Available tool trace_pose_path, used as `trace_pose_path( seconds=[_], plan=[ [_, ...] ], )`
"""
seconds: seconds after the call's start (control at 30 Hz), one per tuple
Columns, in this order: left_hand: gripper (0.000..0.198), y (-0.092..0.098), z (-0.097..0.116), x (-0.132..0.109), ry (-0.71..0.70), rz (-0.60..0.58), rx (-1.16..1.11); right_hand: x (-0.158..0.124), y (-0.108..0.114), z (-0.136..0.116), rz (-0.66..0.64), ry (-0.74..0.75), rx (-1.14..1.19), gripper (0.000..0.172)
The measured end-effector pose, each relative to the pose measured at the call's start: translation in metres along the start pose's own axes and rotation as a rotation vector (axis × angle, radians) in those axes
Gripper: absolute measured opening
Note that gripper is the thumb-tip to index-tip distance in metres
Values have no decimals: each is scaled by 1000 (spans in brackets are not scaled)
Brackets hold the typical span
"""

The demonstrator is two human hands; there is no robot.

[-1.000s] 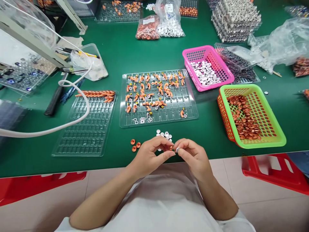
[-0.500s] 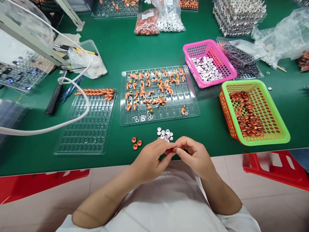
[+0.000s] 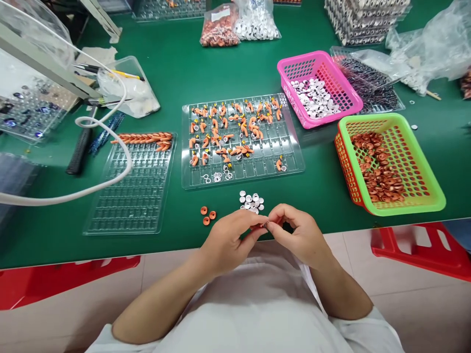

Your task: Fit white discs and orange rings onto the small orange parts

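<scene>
My left hand and my right hand meet fingertip to fingertip at the near edge of the green table. Both are pinched on a tiny orange and white part held between them. Just beyond the fingers lies a small heap of white discs. Three orange rings lie to the left of the left hand. A clear tray with several orange pieces stands further back.
A green basket of orange rings sits at the right, a pink basket of white discs behind it. A mostly bare clear tray lies at the left, crossed by a white cable. Bags of parts line the far edge.
Both hands have drawn slightly closer together on the small part; its white end, visible a second ago, is now hidden between the fingertips. The camera view has tipped downward a little.
</scene>
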State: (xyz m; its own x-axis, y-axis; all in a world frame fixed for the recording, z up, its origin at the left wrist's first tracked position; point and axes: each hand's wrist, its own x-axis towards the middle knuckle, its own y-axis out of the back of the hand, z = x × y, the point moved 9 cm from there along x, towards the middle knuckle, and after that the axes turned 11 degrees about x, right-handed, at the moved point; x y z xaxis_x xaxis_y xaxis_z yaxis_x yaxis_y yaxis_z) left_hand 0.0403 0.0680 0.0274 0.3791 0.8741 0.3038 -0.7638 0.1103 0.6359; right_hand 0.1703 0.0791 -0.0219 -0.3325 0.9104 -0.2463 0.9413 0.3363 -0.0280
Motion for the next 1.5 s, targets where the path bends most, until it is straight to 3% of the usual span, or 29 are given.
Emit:
trace_pose_path(
  seconds=[0.27,0.43,0.7,1.1,1.5],
  plan=[
    [20,-1,-14,-3,168,33,-136,-2,0,3,26,41,123,9],
    [21,0,-15,-4,174,46,-119,-2,-1,-5,16,105,113,9],
    [21,0,-15,-6,156,70,-73,-1,-1,-2,63,53,104,10],
    [20,-1,-15,-9,171,67,-3,3,-2,1,-20,-46,48,10],
    [17,0,-15,-8,135,47,20,6,-3,-2,-84,-37,8,9]
  ],
)
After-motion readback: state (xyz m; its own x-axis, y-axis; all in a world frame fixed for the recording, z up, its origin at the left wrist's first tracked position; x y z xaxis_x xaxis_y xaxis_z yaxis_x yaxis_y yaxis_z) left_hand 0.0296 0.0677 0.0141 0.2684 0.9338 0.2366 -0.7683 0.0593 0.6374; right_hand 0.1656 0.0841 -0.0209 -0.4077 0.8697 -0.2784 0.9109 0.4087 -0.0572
